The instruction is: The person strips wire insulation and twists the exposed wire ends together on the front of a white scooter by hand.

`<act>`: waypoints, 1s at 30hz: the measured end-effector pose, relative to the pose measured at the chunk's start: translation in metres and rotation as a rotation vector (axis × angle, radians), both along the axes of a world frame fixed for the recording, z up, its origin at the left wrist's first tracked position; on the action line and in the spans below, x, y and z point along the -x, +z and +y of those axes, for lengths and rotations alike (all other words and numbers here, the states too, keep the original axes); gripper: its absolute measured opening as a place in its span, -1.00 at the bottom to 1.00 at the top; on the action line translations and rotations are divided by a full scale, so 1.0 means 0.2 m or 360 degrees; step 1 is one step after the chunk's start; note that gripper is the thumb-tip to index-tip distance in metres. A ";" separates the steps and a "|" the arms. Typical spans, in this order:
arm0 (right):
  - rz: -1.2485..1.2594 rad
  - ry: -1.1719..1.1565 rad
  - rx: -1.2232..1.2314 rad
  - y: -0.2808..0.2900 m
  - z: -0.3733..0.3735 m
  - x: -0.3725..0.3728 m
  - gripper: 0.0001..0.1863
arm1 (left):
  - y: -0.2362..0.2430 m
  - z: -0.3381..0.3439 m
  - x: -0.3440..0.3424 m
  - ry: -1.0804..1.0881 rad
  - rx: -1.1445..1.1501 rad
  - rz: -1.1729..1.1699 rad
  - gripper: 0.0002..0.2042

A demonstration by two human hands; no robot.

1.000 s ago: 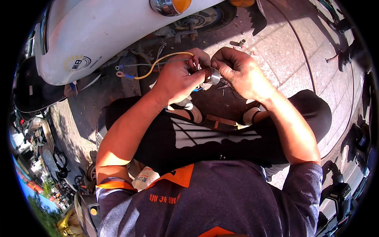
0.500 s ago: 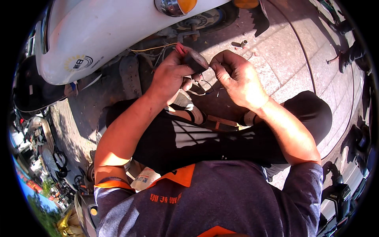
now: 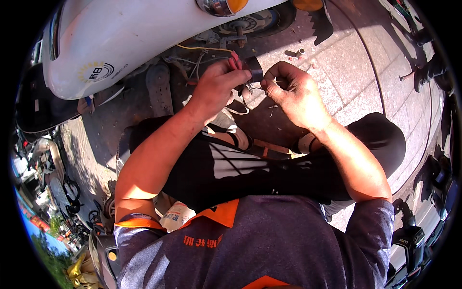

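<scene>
My left hand (image 3: 216,89) is closed around a roll of black electrical tape (image 3: 253,69) and a red-sleeved piece (image 3: 235,61) that sticks up behind the thumb. Thin wires (image 3: 239,111) loop down below its fingers, and a yellow wire (image 3: 202,47) runs from the red piece toward the scooter. Close by on the right, my right hand (image 3: 298,96) pinches a thin dark wire (image 3: 258,88) between thumb and forefinger. The fingertips partly hide where that wire ends. Both hands are above my feet, beside the white scooter body (image 3: 130,43).
The scooter's wheel (image 3: 255,24) and a dark mudguard flap (image 3: 322,21) are ahead. A small metal socket-like cylinder (image 3: 301,51) lies on the paving. A dark cable (image 3: 370,62) crosses the ground at right. Parked vehicles (image 3: 62,183) stand at far left.
My left hand has moved slightly right, and the tape roll has turned and shifted up and right. The right fingertips now sit below the roll instead of at its edge.
</scene>
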State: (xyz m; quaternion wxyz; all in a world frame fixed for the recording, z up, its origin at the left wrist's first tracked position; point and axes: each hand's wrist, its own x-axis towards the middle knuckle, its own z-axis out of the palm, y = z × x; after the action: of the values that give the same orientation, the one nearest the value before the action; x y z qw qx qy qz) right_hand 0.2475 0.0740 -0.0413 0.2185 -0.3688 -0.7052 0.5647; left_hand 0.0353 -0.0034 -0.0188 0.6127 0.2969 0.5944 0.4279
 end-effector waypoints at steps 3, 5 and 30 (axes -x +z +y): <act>0.0010 -0.0023 -0.0009 0.01 0.00 0.00 -0.83 | 0.02 -0.01 -0.03 0.0017 -0.0194 0.0068 -0.85; 0.0013 -0.0025 -0.0027 0.02 0.00 0.00 -0.83 | 0.02 0.00 -0.07 0.0081 -0.0322 0.0084 -0.83; -0.0048 0.0185 -0.0783 0.08 0.00 -0.06 -0.82 | 0.05 0.06 -0.01 -0.0554 -0.0016 0.0552 -0.79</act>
State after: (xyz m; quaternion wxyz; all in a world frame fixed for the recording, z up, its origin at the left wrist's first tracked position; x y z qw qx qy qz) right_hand 0.2591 0.0741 -0.0254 0.2582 -0.2717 -0.8447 0.3822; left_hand 0.0372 0.0087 -0.0097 0.5646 0.4669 0.6284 0.2615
